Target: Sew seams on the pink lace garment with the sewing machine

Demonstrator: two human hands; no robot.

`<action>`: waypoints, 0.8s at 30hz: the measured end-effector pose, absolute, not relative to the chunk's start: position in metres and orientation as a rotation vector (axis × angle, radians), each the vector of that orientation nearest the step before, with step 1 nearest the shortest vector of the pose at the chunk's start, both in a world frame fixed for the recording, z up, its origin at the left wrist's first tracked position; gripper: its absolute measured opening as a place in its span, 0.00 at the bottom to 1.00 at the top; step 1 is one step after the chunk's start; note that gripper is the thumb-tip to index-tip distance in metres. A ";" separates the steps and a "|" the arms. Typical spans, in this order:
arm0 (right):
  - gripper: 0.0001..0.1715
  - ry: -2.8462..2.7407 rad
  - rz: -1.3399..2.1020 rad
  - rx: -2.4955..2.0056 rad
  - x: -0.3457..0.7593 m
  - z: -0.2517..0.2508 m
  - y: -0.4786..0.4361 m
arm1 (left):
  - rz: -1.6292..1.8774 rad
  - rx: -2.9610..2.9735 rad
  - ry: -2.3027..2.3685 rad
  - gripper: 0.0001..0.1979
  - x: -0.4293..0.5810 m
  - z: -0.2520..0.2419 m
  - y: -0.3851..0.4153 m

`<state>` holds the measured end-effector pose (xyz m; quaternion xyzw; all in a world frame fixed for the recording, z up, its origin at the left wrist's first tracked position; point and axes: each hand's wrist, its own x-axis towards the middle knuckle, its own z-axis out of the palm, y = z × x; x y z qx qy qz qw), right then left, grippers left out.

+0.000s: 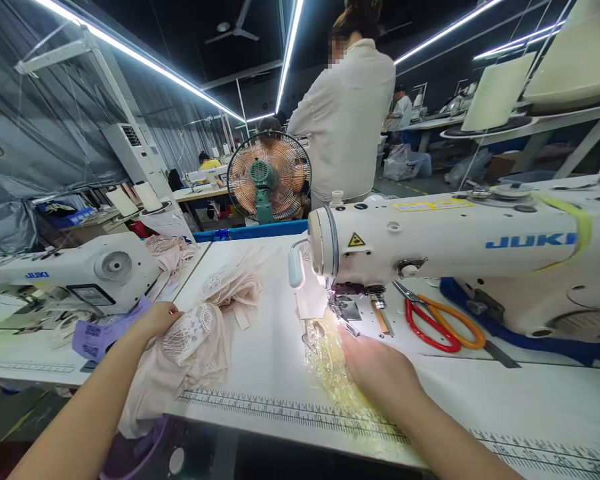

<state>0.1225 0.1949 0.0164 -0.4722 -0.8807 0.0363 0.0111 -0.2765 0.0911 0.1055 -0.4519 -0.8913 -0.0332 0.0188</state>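
My left hand (160,320) is closed on the edge of a pale pink lace garment piece (190,333), whose cloth bunches on the table and hangs over its front edge. My right hand (375,367) rests beside the lit needle area of the white sewing machine (405,233). Its fingertips reach the presser foot (347,323) and are partly hidden and washed out by the lamp, so I cannot tell whether they grip anything. Beside that hand, a shiny yellowish see-through strip (325,363) runs toward the table edge. Pale fabric (311,293) lies behind the needle.
Red-and-orange-handled scissors (443,323) lie under the machine arm. A second sewing machine (115,267) and a purple printed paper (97,337) are on the left. A ruler strip (280,407) edges the table. Beyond stand a fan (269,177) and a person (350,120) in a white shirt.
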 end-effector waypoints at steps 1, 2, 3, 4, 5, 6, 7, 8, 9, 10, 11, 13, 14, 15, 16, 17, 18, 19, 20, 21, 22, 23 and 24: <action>0.26 -2.736 0.117 -1.476 0.122 0.017 0.194 | -0.135 -1.424 -2.800 0.08 -0.280 0.102 0.088; 0.25 -2.722 0.114 -1.478 0.122 0.017 0.193 | -0.174 -1.440 -2.820 0.09 -0.282 0.100 0.087; 0.24 -2.708 0.108 -1.478 0.122 0.018 0.192 | -0.219 -1.447 -2.827 0.09 -0.282 0.098 0.086; 0.23 -2.695 0.102 -1.478 0.122 0.017 0.191 | -0.271 -1.442 -2.819 0.09 -0.281 0.098 0.086; 0.23 -2.683 0.101 -1.480 0.122 0.017 0.191 | -0.329 -1.424 -2.800 0.09 -0.280 0.099 0.086; 0.23 -2.671 0.102 -1.480 0.122 0.017 0.190 | -0.395 -1.396 -2.773 0.09 -0.278 0.102 0.086; 0.23 -2.660 0.106 -1.480 0.123 0.016 0.190 | -0.466 -1.357 -2.741 0.09 -0.276 0.107 0.085; 0.22 -2.648 0.112 -1.477 0.123 0.016 0.190 | -0.542 -1.313 -2.705 0.09 -0.274 0.113 0.084; 0.22 -2.638 0.120 -1.472 0.124 0.017 0.190 | -0.624 -1.268 -2.667 0.09 -0.271 0.119 0.083; 0.22 -2.626 0.129 -1.466 0.124 0.018 0.189 | -0.710 -1.230 -2.631 0.08 -0.268 0.127 0.081; 0.21 -2.615 0.141 -1.458 0.125 0.020 0.188 | -0.803 -1.198 -2.598 0.08 -0.264 0.134 0.080; 0.20 -2.586 0.168 -1.446 0.125 0.025 0.181 | -1.009 -1.169 -2.550 0.07 -0.251 0.148 0.077; 0.20 -2.572 0.172 -1.444 0.126 0.029 0.175 | -1.125 -1.168 -2.540 0.06 -0.242 0.153 0.075; 0.20 -2.554 0.201 -1.422 0.126 0.032 0.166 | -1.246 -1.187 -2.541 0.06 -0.230 0.155 0.073; 0.21 -2.528 0.270 -1.382 0.126 0.034 0.155 | -1.373 -1.209 -2.552 0.08 -0.216 0.156 0.072; 0.21 -2.504 0.358 -1.324 0.125 0.036 0.142 | -1.495 -1.256 -2.570 0.10 -0.201 0.153 0.069; 0.20 -2.435 0.582 -1.190 0.124 0.037 0.128 | -1.605 -1.316 -2.591 0.11 -0.184 0.147 0.067; 0.20 -2.344 0.810 -1.071 0.122 0.036 0.115 | -1.698 -1.373 -2.604 0.13 -0.166 0.139 0.063; 0.20 -2.259 1.007 -0.988 0.120 0.034 0.102 | -1.774 -1.432 -2.614 0.15 -0.149 0.127 0.059; 0.21 -2.202 1.190 -0.918 0.119 0.032 0.090 | -1.885 -1.467 -2.626 0.17 -0.133 0.113 0.055; 0.23 -2.170 1.357 -0.813 0.118 0.029 0.081 | -2.131 -1.431 -2.661 0.18 -0.119 0.097 0.050; 0.24 -2.147 1.502 -0.725 0.118 0.025 0.074 | -2.279 -1.415 -2.678 0.19 -0.107 0.080 0.046; 0.24 -2.129 1.608 -0.668 0.119 0.022 0.069 | -2.285 -1.468 -2.695 0.19 -0.097 0.063 0.041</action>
